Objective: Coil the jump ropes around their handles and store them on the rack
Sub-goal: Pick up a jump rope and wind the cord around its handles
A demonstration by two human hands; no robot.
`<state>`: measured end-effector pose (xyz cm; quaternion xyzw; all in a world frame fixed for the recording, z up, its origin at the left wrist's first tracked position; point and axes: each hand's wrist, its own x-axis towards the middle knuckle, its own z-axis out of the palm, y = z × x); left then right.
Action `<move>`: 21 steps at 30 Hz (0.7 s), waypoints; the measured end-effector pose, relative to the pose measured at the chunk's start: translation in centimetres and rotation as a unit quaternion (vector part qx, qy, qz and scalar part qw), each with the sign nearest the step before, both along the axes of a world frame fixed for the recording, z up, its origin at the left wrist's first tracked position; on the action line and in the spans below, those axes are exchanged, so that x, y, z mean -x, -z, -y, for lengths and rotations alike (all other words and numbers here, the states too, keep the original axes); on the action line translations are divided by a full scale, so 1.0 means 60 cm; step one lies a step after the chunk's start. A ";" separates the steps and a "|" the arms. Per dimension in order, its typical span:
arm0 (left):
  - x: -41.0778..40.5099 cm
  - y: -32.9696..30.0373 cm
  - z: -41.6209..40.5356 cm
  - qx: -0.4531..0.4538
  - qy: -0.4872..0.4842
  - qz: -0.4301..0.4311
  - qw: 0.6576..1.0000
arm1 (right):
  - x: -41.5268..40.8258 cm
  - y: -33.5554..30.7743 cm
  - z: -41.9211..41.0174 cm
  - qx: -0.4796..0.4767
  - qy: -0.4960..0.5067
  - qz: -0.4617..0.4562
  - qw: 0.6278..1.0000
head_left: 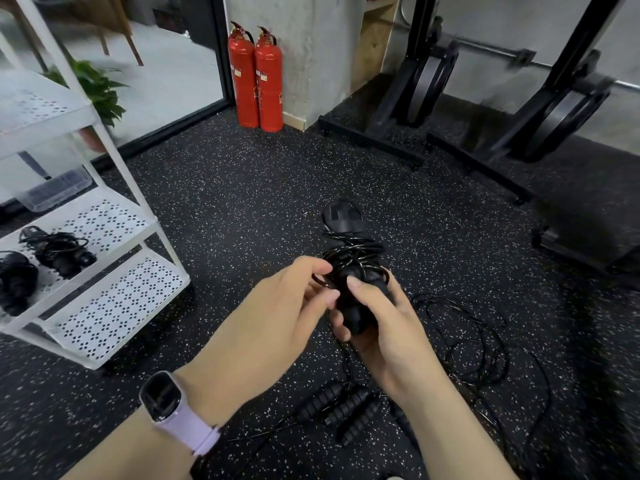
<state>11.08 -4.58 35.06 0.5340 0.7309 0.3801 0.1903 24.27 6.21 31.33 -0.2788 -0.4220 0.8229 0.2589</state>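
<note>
A black jump rope (pixel 349 258) with its cord wound round the paired handles is held upright in front of me. My right hand (pixel 381 327) grips the lower part of the handles. My left hand (pixel 294 299) pinches a loop of the cord at the bundle's left side. More black handles (pixel 346 407) lie on the floor below my hands, and their loose cord (pixel 481 344) sprawls to the right. Two coiled ropes (pixel 55 251) lie on the middle shelf of the white rack (pixel 121 299) at the left.
Two red fire extinguishers (pixel 256 77) stand against a concrete pillar at the back. A black weight rack with plates (pixel 433 84) fills the back right. A clear plastic box (pixel 52 190) sits behind the rack. The floor is black speckled rubber.
</note>
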 end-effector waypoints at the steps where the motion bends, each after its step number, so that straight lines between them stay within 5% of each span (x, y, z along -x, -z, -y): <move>1: 0.003 -0.003 0.000 -0.006 -0.003 -0.020 1.000 | -0.001 0.000 0.000 -0.005 -0.008 0.001 1.000; 13: 0.016 -0.023 -0.002 -0.039 0.031 -0.239 0.970 | -0.010 -0.010 0.001 -0.042 -0.033 0.001 0.999; 17: 0.022 -0.015 -0.001 -0.048 0.033 -0.175 0.983 | -0.013 -0.011 0.002 -0.035 -0.048 -0.009 0.998; 21: 0.010 -0.018 0.000 -0.107 0.002 -0.022 0.994 | -0.005 -0.008 0.011 -0.028 -0.055 -0.036 0.997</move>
